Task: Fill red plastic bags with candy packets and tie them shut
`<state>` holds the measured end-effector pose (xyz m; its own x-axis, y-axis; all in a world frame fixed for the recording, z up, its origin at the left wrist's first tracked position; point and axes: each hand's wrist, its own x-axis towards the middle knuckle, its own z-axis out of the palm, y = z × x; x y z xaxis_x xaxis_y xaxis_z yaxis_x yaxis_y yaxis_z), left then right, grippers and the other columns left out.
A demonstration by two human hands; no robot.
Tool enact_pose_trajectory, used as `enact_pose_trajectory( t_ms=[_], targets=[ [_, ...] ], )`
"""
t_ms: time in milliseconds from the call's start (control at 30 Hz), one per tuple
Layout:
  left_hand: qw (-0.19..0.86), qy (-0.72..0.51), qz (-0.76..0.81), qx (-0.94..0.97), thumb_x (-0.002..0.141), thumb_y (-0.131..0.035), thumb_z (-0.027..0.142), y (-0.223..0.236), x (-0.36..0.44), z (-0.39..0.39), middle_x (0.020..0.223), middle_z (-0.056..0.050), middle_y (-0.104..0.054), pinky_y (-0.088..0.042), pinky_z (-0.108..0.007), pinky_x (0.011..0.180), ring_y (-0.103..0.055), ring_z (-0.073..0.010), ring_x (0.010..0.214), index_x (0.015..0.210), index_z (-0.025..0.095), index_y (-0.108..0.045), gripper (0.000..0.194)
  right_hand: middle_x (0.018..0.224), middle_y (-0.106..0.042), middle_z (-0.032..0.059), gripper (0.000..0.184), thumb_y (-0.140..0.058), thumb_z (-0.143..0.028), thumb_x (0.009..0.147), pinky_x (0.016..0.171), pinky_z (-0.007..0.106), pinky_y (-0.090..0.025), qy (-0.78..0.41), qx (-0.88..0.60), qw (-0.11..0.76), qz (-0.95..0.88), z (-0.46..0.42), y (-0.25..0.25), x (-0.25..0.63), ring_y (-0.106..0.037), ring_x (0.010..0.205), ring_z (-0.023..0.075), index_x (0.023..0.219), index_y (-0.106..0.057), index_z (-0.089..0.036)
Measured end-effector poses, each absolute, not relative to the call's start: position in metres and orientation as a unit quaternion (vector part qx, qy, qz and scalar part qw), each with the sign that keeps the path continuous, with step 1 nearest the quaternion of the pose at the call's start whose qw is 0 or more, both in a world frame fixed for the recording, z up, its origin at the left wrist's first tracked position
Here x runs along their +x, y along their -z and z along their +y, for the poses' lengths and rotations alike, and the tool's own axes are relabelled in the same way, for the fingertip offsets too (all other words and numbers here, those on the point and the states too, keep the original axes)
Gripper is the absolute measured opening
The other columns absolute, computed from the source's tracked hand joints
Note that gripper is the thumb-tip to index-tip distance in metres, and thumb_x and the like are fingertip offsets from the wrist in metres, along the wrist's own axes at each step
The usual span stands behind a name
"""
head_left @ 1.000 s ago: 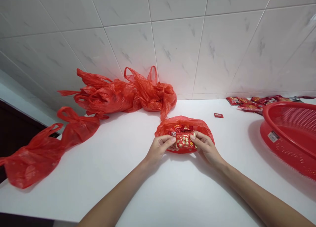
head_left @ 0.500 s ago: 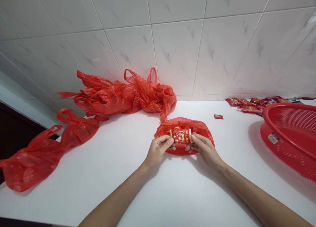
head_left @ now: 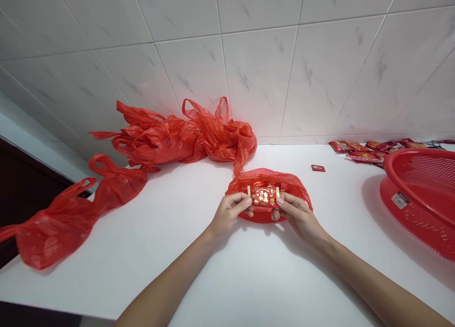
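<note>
A red wrapped candy [head_left: 263, 196] with gold print and gold-edged ends is stretched between my two hands. My left hand [head_left: 231, 210] pinches its left end between thumb and fingers. At the other end, the thumb and fingers of my right hand [head_left: 297, 215] are closed on the wrapper. Right beneath the candy lies an open red plastic bag [head_left: 270, 174], its mouth spread towards me. More red packets with gold print show inside, partly hidden by the candy and my fingers.
Several tied red plastic bags [head_left: 170, 140] sit along the tiled wall and the table's left side. A red perforated basket [head_left: 412, 180] stands at right, with red snack packets [head_left: 362, 154] behind it. One small red packet [head_left: 318, 168] lies alone on the white table [head_left: 227, 279].
The candy's printed face has turned slightly and shows flatter between my fingers. Both hands keep their hold. The whole view has shifted a little, so everything sits slightly further right.
</note>
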<state>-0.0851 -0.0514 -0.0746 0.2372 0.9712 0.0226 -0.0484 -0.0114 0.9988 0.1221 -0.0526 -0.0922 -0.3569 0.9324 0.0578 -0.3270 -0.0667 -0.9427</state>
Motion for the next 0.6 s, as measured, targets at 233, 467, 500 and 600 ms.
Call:
enact_pose_trajectory(
  t_ms=[233, 467, 500, 600],
  targets=[
    [0.603, -0.457, 0.408, 0.510, 0.077, -0.076, 0.046, 0.0769, -0.0850, -0.0530, 0.064, -0.002, -0.063, -0.049, -0.029, 0.070, -0.060, -0.0149, 0.064, 0.068, 0.016, -0.065, 0.033, 0.062, -0.060, -0.0001, 0.041, -0.075, -0.052, 0.083, 0.065, 0.030, -0.042, -0.693, -0.301, 0.471, -0.456, -0.0549, 0.0917, 0.1207, -0.052, 0.062, 0.0146, 0.067, -0.053, -0.021],
    [0.601, -0.434, 0.417, 0.526, 0.080, -0.073, 0.053, 0.0796, -0.0834, -0.0554, 0.071, -0.005, -0.068, -0.052, -0.031, 0.074, -0.063, -0.0167, 0.069, 0.069, 0.015, -0.070, 0.040, 0.066, -0.063, 0.0010, 0.039, -0.075, -0.050, 0.084, 0.067, 0.030, -0.044, -0.704, -0.292, 0.474, -0.440, -0.0530, 0.0953, 0.1215, -0.054, 0.065, 0.0158, 0.070, -0.053, -0.021],
    [0.602, -0.431, 0.418, 0.526, 0.080, -0.072, 0.053, 0.0797, -0.0830, -0.0560, 0.071, -0.005, -0.068, -0.051, -0.031, 0.073, -0.063, -0.0164, 0.068, 0.069, 0.015, -0.070, 0.040, 0.067, -0.063, 0.0012, 0.038, -0.075, -0.049, 0.084, 0.067, 0.030, -0.044, -0.705, -0.290, 0.473, -0.442, -0.0530, 0.0954, 0.1215, -0.055, 0.066, 0.0158, 0.070, -0.054, -0.021],
    [0.607, -0.420, 0.417, 0.531, 0.081, -0.073, 0.051, 0.0800, -0.0827, -0.0574, 0.069, -0.004, -0.066, -0.050, -0.030, 0.071, -0.061, -0.0156, 0.068, 0.070, 0.015, -0.069, 0.038, 0.068, -0.064, 0.0015, 0.038, -0.074, -0.049, 0.085, 0.067, 0.030, -0.044, -0.707, -0.284, 0.468, -0.447, -0.0532, 0.0951, 0.1216, -0.055, 0.067, 0.0157, 0.070, -0.055, -0.020]
  ],
)
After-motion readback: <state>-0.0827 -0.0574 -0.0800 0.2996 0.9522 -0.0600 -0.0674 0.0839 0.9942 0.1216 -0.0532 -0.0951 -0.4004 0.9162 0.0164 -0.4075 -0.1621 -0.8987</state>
